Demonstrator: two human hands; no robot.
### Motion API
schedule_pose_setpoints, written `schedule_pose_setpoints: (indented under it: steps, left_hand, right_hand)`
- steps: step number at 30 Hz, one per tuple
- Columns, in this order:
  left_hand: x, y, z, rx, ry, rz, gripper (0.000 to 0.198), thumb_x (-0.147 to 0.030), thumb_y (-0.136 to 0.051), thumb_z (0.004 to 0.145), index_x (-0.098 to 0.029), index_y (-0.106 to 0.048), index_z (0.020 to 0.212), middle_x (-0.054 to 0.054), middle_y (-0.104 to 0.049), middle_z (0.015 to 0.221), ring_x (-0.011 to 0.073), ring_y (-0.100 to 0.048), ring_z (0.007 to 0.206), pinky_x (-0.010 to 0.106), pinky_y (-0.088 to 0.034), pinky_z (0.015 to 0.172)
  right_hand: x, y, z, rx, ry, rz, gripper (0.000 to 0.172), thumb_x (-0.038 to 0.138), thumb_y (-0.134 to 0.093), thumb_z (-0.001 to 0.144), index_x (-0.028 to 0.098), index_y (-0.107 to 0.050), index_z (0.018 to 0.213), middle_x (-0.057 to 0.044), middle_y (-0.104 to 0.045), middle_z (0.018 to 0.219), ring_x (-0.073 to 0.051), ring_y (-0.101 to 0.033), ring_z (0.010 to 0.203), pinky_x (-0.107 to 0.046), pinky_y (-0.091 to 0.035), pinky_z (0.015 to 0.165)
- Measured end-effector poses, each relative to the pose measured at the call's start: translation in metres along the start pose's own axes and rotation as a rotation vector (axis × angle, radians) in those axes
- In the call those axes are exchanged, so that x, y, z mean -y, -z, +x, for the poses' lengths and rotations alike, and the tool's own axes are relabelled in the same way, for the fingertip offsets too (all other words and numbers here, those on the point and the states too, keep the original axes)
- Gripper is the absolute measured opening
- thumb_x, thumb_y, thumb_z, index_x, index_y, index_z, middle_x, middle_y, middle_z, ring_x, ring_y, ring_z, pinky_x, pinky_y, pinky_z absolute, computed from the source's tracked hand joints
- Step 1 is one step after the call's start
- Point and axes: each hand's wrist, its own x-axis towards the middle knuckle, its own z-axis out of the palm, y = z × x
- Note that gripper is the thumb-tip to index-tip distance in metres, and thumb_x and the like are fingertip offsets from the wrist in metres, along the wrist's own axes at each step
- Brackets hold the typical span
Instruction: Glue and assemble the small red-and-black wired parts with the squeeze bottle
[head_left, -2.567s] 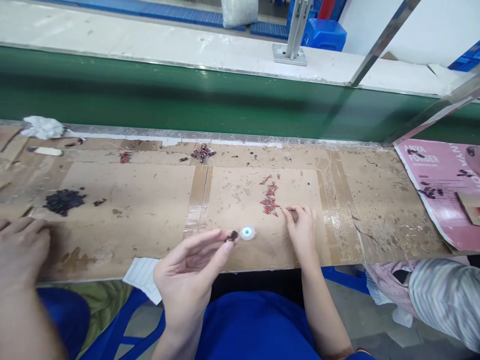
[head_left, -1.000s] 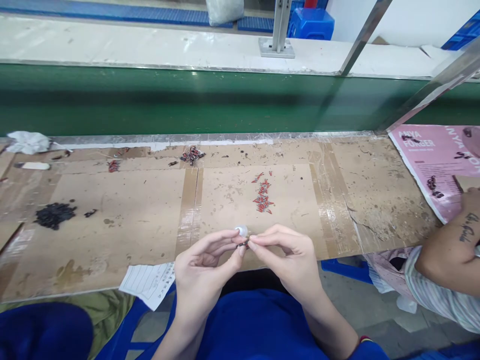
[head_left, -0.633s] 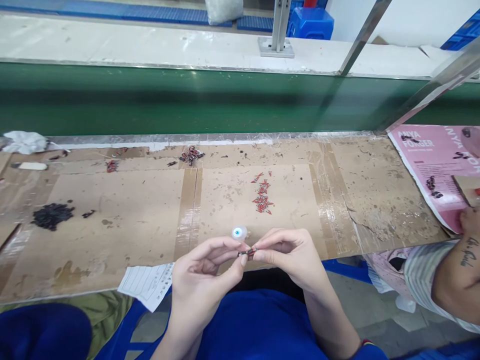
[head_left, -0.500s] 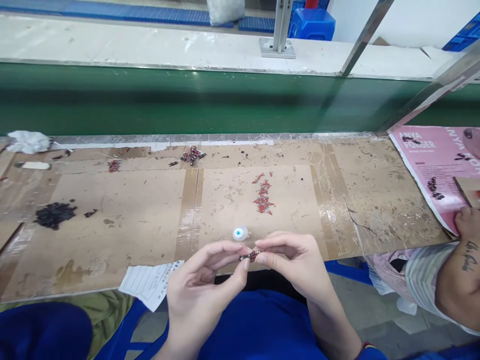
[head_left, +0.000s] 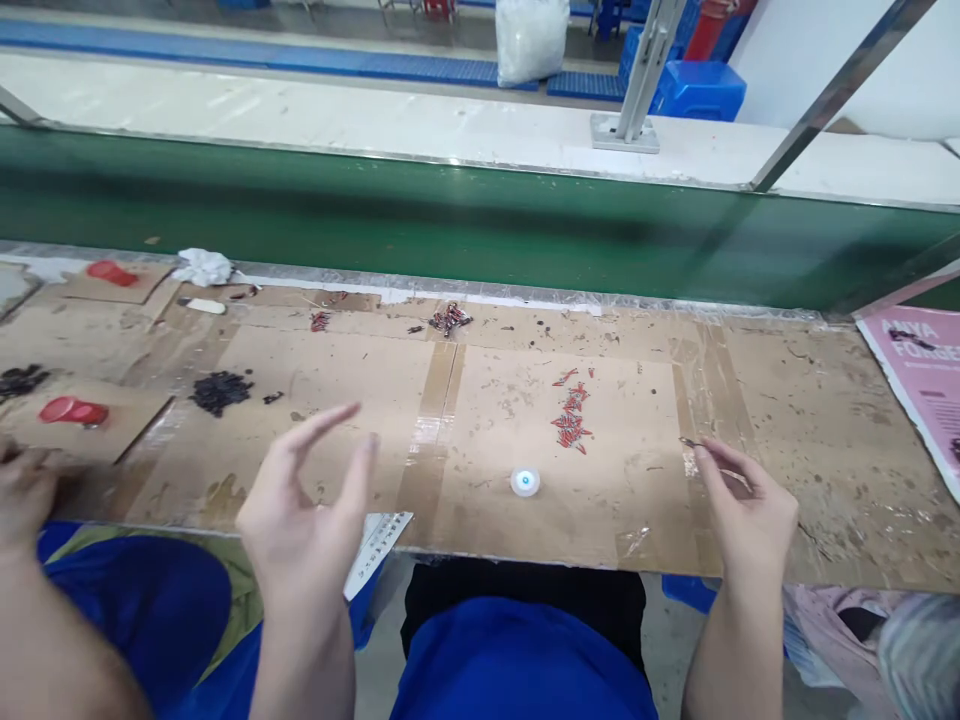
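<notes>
My left hand [head_left: 309,505] hovers over the front of the cardboard-covered bench, its thumb and forefinger spread with nothing between them. Off to the right, my right hand [head_left: 744,505] pinches a small dark slim part [head_left: 688,442] between thumb and fingertips; its exact kind is too small to make out. Between the hands stands a small round whitish container [head_left: 525,481] with a blue dot at its centre. Just beyond it lie loose red-and-silver small parts [head_left: 572,425]. A pile of black small parts [head_left: 220,392] is beyond my left hand.
Farther back sits a mixed pile of red and dark parts [head_left: 450,319]. A co-worker's hand [head_left: 26,490] is at the left, near a red object [head_left: 73,410] on cardboard. Crumpled white tissue [head_left: 204,267] lies by the green belt [head_left: 450,220]. A pink printed sheet [head_left: 919,375] covers the right end.
My hands have parted: the left moved left and opened, the right went right with a small dark part. The head view has shifted left, showing more of that side.
</notes>
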Motion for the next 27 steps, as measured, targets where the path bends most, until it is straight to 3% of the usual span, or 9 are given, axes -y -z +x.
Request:
schedule_pose_setpoints:
  steps: [3,8,10,12,15,18,20,23,27]
  left_hand:
    - [0.056,-0.003,0.036,0.012,0.228,0.235,0.023,-0.018,-0.056,0.084,-0.018,-0.068,0.104,0.011,-0.069,0.111,0.0328,-0.062,0.115,0.057,-0.044,0.106]
    - [0.124,-0.006,0.079,0.071,0.243,0.407,0.039,-0.005,-0.042,0.079,-0.009,-0.063,0.111,0.016,-0.061,0.125,0.032,-0.051,0.128,0.055,-0.035,0.112]
    - [0.137,-0.008,0.093,0.134,0.219,0.411,0.043,-0.003,-0.042,0.074,-0.008,-0.063,0.111,0.016,-0.062,0.124,0.0311,-0.05,0.129,0.052,-0.035,0.112]
    - [0.146,-0.011,0.106,0.17,0.218,0.402,0.037,-0.005,-0.044,0.071,-0.012,-0.066,0.1,0.014,-0.066,0.111,0.0315,-0.052,0.125,0.051,-0.037,0.11]
    - [0.154,-0.014,0.118,0.189,0.221,0.385,0.02,-0.012,-0.046,0.072,-0.02,-0.064,0.075,0.007,-0.062,0.077,0.031,-0.06,0.11,0.051,-0.04,0.106]
    - [0.156,-0.013,0.118,0.187,0.21,0.368,0.017,-0.018,-0.048,0.074,-0.021,-0.061,0.064,0.001,-0.044,0.059,0.0279,-0.063,0.092,0.053,-0.042,0.104]
    - [0.153,-0.012,0.11,0.196,0.192,0.355,0.015,-0.021,-0.051,0.073,-0.021,-0.064,0.065,0.0,-0.043,0.059,0.0249,-0.061,0.083,0.053,-0.044,0.102]
    - [0.137,-0.016,0.086,0.256,0.114,0.237,0.016,-0.032,-0.058,0.077,-0.021,-0.07,0.075,0.001,-0.058,0.074,0.0204,-0.061,0.079,0.045,-0.051,0.095]
    - [0.096,-0.037,0.035,0.415,0.01,-0.081,0.034,-0.055,-0.066,0.074,-0.021,-0.072,0.076,0.005,-0.071,0.082,0.021,-0.067,0.079,0.037,-0.057,0.082]
  right_hand:
    - [-0.034,0.008,0.026,-0.105,-0.043,-0.242,0.042,0.049,-0.065,0.072,0.015,-0.076,0.094,-0.014,-0.075,0.083,-0.03,-0.069,0.076,-0.05,-0.054,0.079]
    - [-0.03,0.002,0.019,-0.233,0.284,-0.41,0.05,0.054,-0.057,0.082,0.014,-0.074,0.108,-0.021,-0.07,0.107,-0.037,-0.063,0.102,-0.059,-0.047,0.091]
    - [-0.015,-0.01,0.003,-0.076,0.434,-0.267,0.043,0.052,-0.06,0.085,0.018,-0.072,0.109,-0.016,-0.07,0.106,-0.032,-0.065,0.099,-0.051,-0.053,0.086]
    - [-0.001,-0.027,-0.016,0.203,0.553,-0.157,0.039,0.048,-0.065,0.085,0.022,-0.069,0.114,-0.012,-0.07,0.107,-0.026,-0.067,0.093,-0.046,-0.056,0.084]
    - [0.014,-0.054,-0.045,0.563,0.611,-0.077,0.057,0.049,-0.07,0.082,0.025,-0.058,0.133,-0.013,-0.065,0.123,-0.03,-0.061,0.114,-0.05,-0.052,0.097]
    - [0.023,-0.078,-0.065,0.734,0.591,-0.022,0.07,0.048,-0.079,0.074,0.025,-0.055,0.136,-0.014,-0.062,0.126,-0.033,-0.057,0.119,-0.055,-0.049,0.101]
    - [0.026,-0.09,-0.073,0.786,0.575,0.022,0.054,0.04,-0.079,0.076,0.024,-0.063,0.125,-0.013,-0.065,0.119,-0.032,-0.058,0.114,-0.054,-0.05,0.099]
    - [0.027,-0.097,-0.077,0.82,0.545,0.129,0.025,0.031,-0.073,0.082,0.023,-0.07,0.106,-0.011,-0.071,0.103,-0.029,-0.06,0.106,-0.049,-0.052,0.095]
    - [0.023,-0.09,-0.075,0.84,0.344,0.265,0.028,0.039,-0.07,0.084,0.022,-0.069,0.106,-0.01,-0.072,0.105,-0.026,-0.065,0.103,-0.042,-0.052,0.094]
